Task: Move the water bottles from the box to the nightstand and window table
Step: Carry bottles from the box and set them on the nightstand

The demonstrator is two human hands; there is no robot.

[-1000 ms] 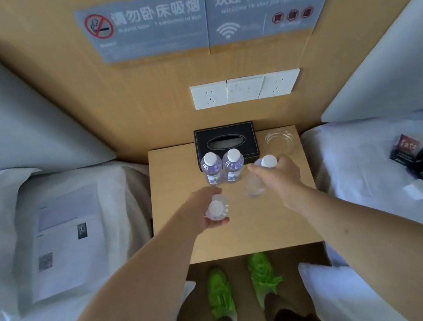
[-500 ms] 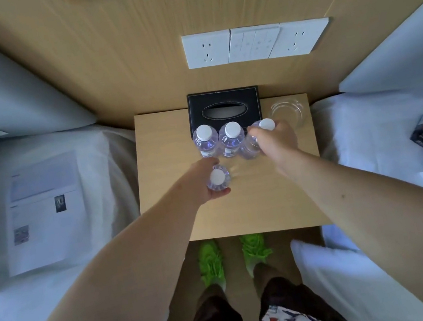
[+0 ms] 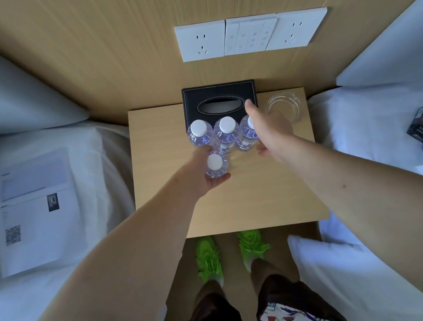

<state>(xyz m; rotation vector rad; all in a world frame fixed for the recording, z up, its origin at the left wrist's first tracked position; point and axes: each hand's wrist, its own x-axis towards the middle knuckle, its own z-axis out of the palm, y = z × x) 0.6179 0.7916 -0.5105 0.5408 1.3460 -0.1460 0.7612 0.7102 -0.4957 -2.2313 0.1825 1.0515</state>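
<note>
Your left hand (image 3: 201, 172) wraps a bottle (image 3: 216, 165) upright over the nightstand (image 3: 253, 195); whether it touches the top, you cannot tell. Just beyond its fingertips, three bottles (image 3: 224, 134) stand in a row before the tissue box (image 3: 219, 101). Your right hand (image 3: 269, 127) is spread loose beside the rightmost one, its thumb near the base; contact is unclear.

The wooden nightstand (image 3: 253, 198) carries a black tissue box (image 3: 219, 99), four water bottles (image 3: 226, 133) and a glass dish (image 3: 284, 107).
</note>
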